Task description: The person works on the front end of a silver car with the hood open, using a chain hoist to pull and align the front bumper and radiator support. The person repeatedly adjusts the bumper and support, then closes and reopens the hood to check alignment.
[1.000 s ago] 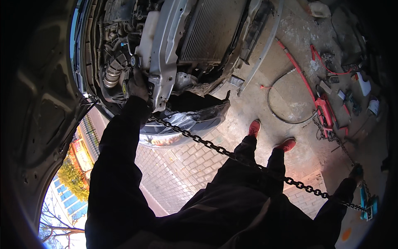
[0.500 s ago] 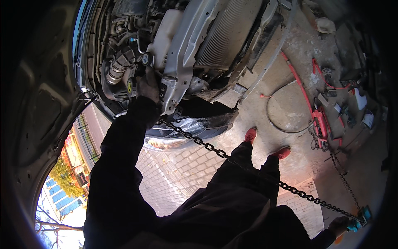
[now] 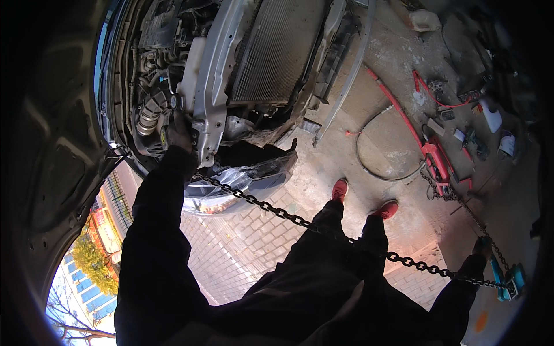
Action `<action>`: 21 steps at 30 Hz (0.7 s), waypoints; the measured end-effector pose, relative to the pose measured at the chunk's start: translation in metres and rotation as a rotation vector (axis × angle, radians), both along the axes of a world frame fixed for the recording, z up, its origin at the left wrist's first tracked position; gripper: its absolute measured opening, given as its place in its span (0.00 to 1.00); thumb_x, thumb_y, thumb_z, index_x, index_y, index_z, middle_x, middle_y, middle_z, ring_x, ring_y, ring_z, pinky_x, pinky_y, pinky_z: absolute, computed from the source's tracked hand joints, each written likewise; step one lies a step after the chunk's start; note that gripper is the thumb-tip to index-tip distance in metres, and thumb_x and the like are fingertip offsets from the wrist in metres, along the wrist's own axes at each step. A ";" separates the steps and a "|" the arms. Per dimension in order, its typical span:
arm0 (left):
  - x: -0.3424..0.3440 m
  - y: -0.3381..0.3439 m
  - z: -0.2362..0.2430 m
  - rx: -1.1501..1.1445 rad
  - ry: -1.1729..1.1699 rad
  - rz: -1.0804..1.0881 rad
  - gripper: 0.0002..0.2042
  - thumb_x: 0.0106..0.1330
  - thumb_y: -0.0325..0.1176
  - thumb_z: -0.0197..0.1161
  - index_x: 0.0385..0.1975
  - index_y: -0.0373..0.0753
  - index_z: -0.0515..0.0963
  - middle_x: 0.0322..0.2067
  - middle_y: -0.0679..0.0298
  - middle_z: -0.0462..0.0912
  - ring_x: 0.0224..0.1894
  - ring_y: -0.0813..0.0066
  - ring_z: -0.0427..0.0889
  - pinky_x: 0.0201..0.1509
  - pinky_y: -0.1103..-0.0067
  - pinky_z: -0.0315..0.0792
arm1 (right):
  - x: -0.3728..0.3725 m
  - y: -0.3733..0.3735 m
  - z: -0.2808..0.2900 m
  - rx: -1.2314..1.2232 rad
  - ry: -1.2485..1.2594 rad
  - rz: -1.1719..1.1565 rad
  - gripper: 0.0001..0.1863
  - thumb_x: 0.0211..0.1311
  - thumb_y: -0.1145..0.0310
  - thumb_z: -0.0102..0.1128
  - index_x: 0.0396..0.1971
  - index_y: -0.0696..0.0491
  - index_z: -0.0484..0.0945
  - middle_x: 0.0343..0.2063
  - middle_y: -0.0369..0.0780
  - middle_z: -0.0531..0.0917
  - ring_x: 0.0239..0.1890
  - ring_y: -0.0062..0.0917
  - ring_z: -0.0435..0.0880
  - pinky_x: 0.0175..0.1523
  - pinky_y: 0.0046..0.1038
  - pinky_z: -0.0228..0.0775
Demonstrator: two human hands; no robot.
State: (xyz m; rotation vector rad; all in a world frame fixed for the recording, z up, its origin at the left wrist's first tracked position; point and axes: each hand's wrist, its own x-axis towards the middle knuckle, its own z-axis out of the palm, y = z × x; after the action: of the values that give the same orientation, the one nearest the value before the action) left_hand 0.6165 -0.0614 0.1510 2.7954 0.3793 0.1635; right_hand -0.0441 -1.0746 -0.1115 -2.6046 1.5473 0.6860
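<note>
The hands are well apart: the left hand [image 3: 181,136] at ten o'clock, beside the car's silver front beam [image 3: 209,75], its grip hidden; the right hand [image 3: 483,248] at four, by a teal lever [image 3: 496,270], too dark to tell if clamped. The teal hoist [image 3: 518,278] lies just past the right hand, the nearer one, toward five. Its dark chain [image 3: 297,220] stretches lengthwise from ten to four. A red hydraulic tool [image 3: 437,160] lies at three.

Dark chain [image 3: 297,219], 2 red shoes [image 3: 340,190], radiator [image 3: 280,52]
</note>
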 end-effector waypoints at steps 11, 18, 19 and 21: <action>-0.002 -0.009 0.004 -0.024 -0.065 -0.031 0.42 0.80 0.68 0.37 0.36 0.30 0.82 0.30 0.45 0.84 0.37 0.51 0.83 0.47 0.59 0.73 | -0.045 -0.033 -0.029 -0.131 -0.489 -0.194 0.21 0.80 0.60 0.57 0.63 0.56 0.80 0.53 0.47 0.88 0.56 0.39 0.87 0.65 0.40 0.78; 0.003 0.015 -0.005 0.125 0.063 -0.174 0.42 0.80 0.70 0.31 0.37 0.34 0.82 0.32 0.44 0.86 0.38 0.47 0.85 0.46 0.56 0.73 | -0.036 0.061 0.032 -0.030 -0.723 -0.494 0.15 0.77 0.62 0.53 0.50 0.58 0.77 0.40 0.46 0.85 0.46 0.38 0.85 0.58 0.42 0.78; 0.003 0.018 -0.007 0.148 0.056 -0.176 0.40 0.81 0.67 0.31 0.42 0.35 0.82 0.33 0.43 0.86 0.40 0.45 0.85 0.47 0.55 0.73 | -0.035 0.072 0.048 0.011 -0.865 -0.596 0.13 0.76 0.63 0.54 0.47 0.57 0.77 0.39 0.45 0.84 0.45 0.37 0.84 0.57 0.40 0.78; 0.001 0.021 -0.012 0.221 0.051 -0.256 0.35 0.83 0.62 0.32 0.53 0.36 0.77 0.35 0.40 0.86 0.44 0.38 0.85 0.50 0.52 0.73 | -0.036 0.090 0.087 0.170 -1.408 -0.870 0.09 0.73 0.64 0.55 0.41 0.55 0.76 0.35 0.43 0.82 0.42 0.35 0.83 0.54 0.38 0.78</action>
State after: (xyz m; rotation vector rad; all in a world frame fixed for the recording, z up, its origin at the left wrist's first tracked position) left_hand 0.6173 -0.0408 0.1393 3.0375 0.0117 0.0784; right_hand -0.0800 -0.9843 -0.0242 -1.2456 1.5470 -0.8442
